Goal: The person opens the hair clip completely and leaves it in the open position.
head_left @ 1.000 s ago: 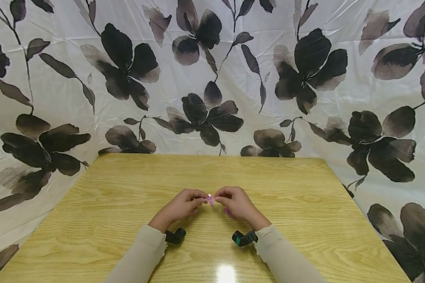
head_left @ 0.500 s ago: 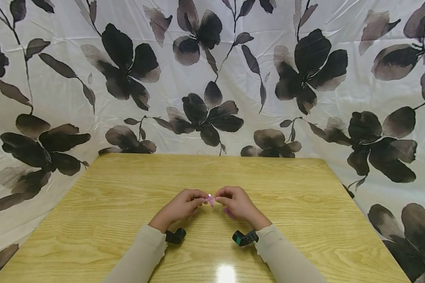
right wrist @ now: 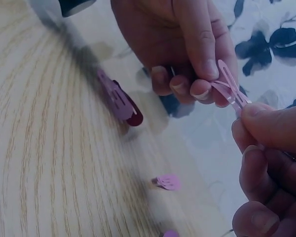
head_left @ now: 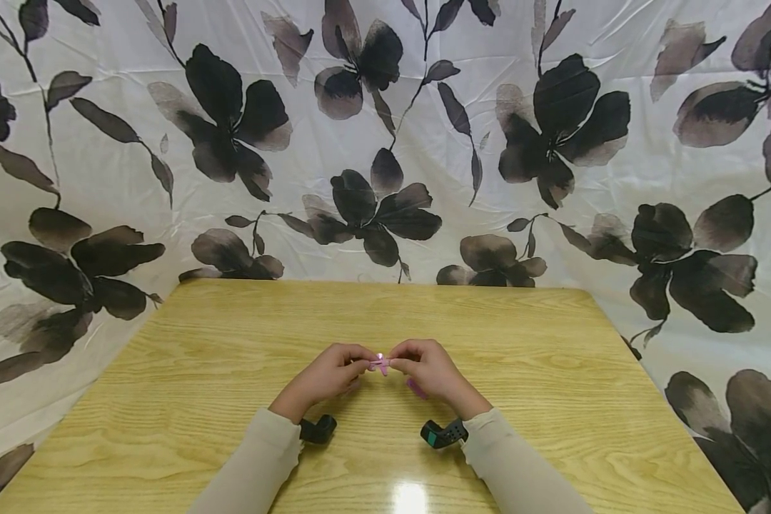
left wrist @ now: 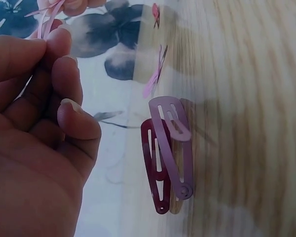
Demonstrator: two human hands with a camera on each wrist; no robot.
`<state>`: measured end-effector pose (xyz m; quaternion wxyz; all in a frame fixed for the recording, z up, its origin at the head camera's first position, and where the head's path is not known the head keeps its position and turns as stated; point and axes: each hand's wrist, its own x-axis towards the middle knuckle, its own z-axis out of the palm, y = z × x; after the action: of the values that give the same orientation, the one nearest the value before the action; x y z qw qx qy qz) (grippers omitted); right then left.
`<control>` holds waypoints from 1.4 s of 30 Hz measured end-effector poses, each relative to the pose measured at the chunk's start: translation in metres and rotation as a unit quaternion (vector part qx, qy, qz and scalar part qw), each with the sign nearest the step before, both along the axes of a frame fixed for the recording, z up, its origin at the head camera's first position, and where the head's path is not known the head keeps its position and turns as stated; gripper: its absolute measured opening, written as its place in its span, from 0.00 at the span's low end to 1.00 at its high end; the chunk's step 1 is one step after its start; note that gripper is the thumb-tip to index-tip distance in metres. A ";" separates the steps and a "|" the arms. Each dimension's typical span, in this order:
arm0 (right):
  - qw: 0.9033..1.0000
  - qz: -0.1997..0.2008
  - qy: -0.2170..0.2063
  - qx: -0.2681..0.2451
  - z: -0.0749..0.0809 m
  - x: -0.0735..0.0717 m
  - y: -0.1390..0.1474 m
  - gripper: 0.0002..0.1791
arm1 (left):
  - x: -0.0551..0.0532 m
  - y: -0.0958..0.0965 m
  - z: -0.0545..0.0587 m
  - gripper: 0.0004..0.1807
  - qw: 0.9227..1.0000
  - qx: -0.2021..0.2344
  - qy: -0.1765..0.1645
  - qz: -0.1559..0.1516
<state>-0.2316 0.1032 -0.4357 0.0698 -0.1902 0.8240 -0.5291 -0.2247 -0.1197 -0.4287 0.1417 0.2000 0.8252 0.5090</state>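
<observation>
Pinching hands: hardly any change is seen over the last second; left hand (head_left: pixel 324 373) and right hand (head_left: pixel 432 370) are kept in place, near each other.
Held clip (right wrist: pixel 233 89): above the table (head_left: pixel 263 321), it is pinched by the fingertips of both hands; its pink strips look splayed and, perhaps, very slightly turned.
Fine work: judged from this, the same handling is being continued, with nothing yet released or set down.
Clips in hand: one, by appearance; whether a second is crossed through it cannot be told.
Loose clips: four are counted on the table. The mauve clip (left wrist: pixel 160 123) is laid partly over the dark red clip (left wrist: pixel 147 153); the pink clip (right wrist: pixel 168 182) and far clip (left wrist: pixel 156 16) are spaced apart. Whether more are hidden cannot be told.
Cameras (head_left: pixel 319 429): two, one worn on each wrist.
Sleeves (head_left: pixel 260 457): two.
Cloth (head_left: pixel 450 143): one, flowered, hung behind.
</observation>
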 end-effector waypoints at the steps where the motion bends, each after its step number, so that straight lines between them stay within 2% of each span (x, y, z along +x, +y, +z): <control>1: 1.000 0.000 0.000 0.000 0.000 0.000 0.000 0.05 | 0.000 0.000 0.000 0.13 1.000 -0.002 0.003 0.001; 7: 1.000 0.000 -0.008 -0.014 -0.002 -0.001 0.000 0.05 | -0.001 -0.001 -0.003 0.11 1.000 -0.018 0.018 0.015; 14: 0.999 0.002 -0.027 -0.023 -0.004 0.000 0.000 0.05 | -0.003 0.000 -0.004 0.09 0.995 -0.062 0.071 0.037; 23: 0.998 0.006 -0.050 -0.032 -0.006 -0.001 -0.001 0.03 | -0.003 0.000 -0.007 0.06 0.992 -0.067 0.091 0.052; 29: 0.998 -0.001 -0.059 -0.015 -0.009 -0.002 -0.002 0.04 | -0.001 0.000 -0.006 0.04 0.990 -0.079 0.109 0.051; 31: 0.999 -0.003 -0.052 -0.001 -0.010 -0.002 -0.002 0.04 | -0.001 0.000 -0.006 0.03 0.989 -0.084 0.112 0.050; 35: 0.999 0.001 -0.001 0.042 -0.010 0.000 -0.003 0.03 | -0.001 0.001 -0.007 0.03 0.988 -0.096 0.108 0.055; 38: 0.996 0.007 0.041 0.073 -0.010 0.001 -0.003 0.03 | -0.002 0.001 -0.008 0.03 0.987 -0.105 0.110 0.057; 42: 0.991 0.010 0.073 0.108 -0.013 0.001 -0.004 0.04 | -0.003 0.002 -0.010 0.04 0.984 -0.123 0.119 0.053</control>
<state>-0.2309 0.0991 -0.4488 0.0350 -0.2277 0.8773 -0.4210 -0.2278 -0.1179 -0.4391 0.0391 0.1965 0.9018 0.3829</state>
